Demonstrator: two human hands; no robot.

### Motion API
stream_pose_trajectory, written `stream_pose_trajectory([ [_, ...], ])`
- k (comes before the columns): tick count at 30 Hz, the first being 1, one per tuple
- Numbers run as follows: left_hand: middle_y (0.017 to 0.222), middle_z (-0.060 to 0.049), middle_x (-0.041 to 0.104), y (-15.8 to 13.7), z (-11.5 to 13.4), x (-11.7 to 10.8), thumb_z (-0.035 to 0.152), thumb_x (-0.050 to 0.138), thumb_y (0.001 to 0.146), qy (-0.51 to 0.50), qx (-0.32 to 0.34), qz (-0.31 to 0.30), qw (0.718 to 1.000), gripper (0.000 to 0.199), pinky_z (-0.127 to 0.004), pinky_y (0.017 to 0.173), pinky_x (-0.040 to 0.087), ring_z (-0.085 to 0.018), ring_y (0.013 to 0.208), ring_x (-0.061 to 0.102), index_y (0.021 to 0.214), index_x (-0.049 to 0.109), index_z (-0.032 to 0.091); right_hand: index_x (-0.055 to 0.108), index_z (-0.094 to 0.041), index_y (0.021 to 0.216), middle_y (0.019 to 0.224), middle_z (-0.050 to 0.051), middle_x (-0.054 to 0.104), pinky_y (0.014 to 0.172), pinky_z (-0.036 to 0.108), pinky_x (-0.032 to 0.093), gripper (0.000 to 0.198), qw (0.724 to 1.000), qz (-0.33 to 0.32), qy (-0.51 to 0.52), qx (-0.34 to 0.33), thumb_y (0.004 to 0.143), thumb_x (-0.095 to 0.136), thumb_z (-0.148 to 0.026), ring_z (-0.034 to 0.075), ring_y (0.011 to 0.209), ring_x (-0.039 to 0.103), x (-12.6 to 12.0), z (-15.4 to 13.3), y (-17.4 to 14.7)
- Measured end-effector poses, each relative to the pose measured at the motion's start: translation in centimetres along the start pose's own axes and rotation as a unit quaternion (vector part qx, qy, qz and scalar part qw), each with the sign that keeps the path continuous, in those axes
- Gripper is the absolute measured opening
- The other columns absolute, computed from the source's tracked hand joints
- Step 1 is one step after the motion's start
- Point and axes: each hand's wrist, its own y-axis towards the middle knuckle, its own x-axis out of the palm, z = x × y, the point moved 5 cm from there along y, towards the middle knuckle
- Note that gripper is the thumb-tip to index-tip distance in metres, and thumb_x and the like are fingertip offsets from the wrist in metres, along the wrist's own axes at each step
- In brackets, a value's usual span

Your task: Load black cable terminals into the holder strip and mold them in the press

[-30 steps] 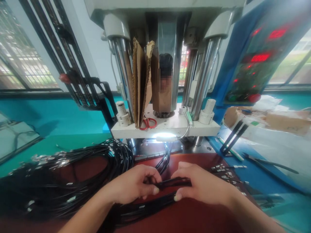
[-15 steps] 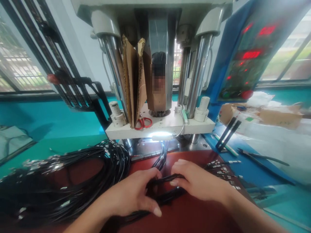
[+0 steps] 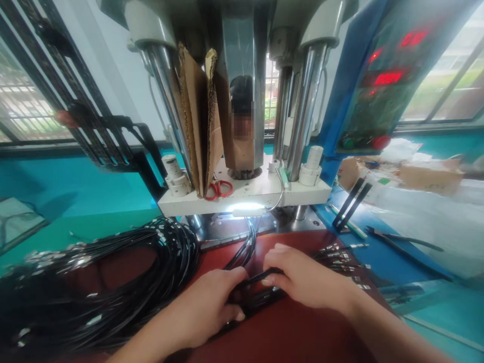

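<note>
The black cables [image 3: 257,277] stretch between the two hands, low over the middle of the bench [image 3: 313,327], short of its far edge where the press [image 3: 302,194] stands. The right hand [image 3: 270,275] pinches them between thumb and fingers; the left hand [image 3: 242,295] curls around them, its grip too hidden to tell how firm. Holding two spots probably keeps that stretch straight and the strands together. The big coil [image 3: 177,252] lies toward the left edge, perhaps to leave the middle free. The cables look thin, glossy and flexible, with pale metallic tips [image 3: 342,257] near the right edge.
</note>
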Motion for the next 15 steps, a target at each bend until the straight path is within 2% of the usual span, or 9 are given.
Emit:
stream_pose_trajectory([
  [10, 0.075, 0.003, 0.058, 0.03, 0.24, -0.13, 0.020, 0.053, 0.077, 0.016, 0.024, 0.001, 1.000, 0.011, -0.024, 0.057, 0.027, -0.013, 0.064, 0.048, 0.087, 0.058, 0.022, 0.054, -0.019, 0.075, 0.080, 0.001, 0.058, 0.068, 0.027, 0.036, 0.018, 1.000, 0.007, 0.004, -0.005, 0.091, 0.053, -0.028, 0.016, 0.080, 0.051, -0.15, 0.01, -0.06],
  [15, 0.081, 0.003, 0.061, 0.04, 0.08, -0.39, 0.018, 0.054, 0.077, 0.008, 0.027, 0.010, 1.000, 0.017, -0.023, 0.062, 0.031, -0.013, 0.070, 0.051, 0.092, 0.062, 0.023, 0.058, -0.019, 0.079, 0.081, 0.001, 0.060, 0.071, 0.027, 0.036, 0.017, 1.000, 0.009, 0.026, -0.009, 0.092, 0.053, -0.029, 0.017, 0.085, 0.051, -0.53, -0.08, -0.09],
])
